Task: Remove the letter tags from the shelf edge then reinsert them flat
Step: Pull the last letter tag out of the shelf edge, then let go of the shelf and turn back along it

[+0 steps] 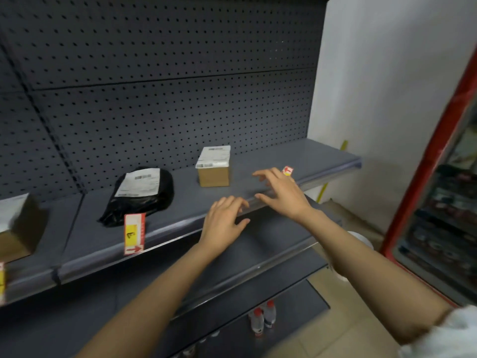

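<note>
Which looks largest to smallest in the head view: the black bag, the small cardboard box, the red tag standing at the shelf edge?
1. black bag
2. small cardboard box
3. red tag

The tag stands nearer the camera than the box, so those two look close; their true order is unsure.

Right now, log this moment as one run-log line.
left hand: open on shelf edge | right hand: open, reaching toward T tag | E tag: upright in edge
</note>
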### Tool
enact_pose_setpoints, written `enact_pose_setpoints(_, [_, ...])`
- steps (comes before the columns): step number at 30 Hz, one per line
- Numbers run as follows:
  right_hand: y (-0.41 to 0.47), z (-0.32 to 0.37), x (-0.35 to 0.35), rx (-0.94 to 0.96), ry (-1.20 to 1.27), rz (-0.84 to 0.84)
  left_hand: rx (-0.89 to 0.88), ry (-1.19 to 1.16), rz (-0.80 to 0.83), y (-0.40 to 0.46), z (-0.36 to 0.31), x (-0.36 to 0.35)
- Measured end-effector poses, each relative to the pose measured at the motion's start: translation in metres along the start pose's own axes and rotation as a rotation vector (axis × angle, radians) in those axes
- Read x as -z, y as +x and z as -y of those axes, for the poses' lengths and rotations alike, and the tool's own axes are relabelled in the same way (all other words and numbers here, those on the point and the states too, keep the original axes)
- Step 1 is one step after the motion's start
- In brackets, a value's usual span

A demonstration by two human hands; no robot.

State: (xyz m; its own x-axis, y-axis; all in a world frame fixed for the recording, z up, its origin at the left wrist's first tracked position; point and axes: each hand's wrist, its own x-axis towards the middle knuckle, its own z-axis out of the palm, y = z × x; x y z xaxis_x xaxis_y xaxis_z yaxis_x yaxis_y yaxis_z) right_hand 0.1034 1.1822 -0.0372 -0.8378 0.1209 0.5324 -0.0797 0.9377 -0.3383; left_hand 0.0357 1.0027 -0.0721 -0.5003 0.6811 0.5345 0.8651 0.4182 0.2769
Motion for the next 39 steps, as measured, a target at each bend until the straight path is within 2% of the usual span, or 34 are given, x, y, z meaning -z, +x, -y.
enact_pose_setpoints(8, [0.025,-0.093,0.041,-0.172,0.051,0.028,0.134,0.004,-0.055,0.036,-0.024,-0.043])
enact_pose_setpoints(14, [0.045,-0.125,0.028,-0.139,0.078,0.244,0.278,0.056,-0.122,0.037,-0.022,-0.047])
enact_pose_setpoints(19, [0.054,-0.111,0.009,-0.07,0.25,0.345,0.407,0.149,-0.204,0.014,-0.017,-0.041])
enact_pose_setpoints(26, [0.06,-0.061,-0.028,0.075,0.375,0.382,0.543,0.272,-0.259,-0.018,-0.014,-0.015])
enact_pose_setpoints(32, [0.061,-0.047,-0.043,0.12,0.303,0.338,0.602,0.315,-0.286,-0.045,-0.014,0.009])
enact_pose_setpoints(34, [0.06,-0.042,-0.047,0.208,0.246,0.22,0.616,0.326,-0.293,-0.053,-0.014,0.018])
enact_pose_setpoints(36, [0.06,-0.024,-0.047,0.281,0.3,0.106,0.637,0.327,-0.316,-0.062,-0.013,0.028])
enact_pose_setpoints(39, [0.065,0.027,-0.046,0.428,0.359,0.07,0.67,0.342,-0.348,-0.082,-0.01,0.05])
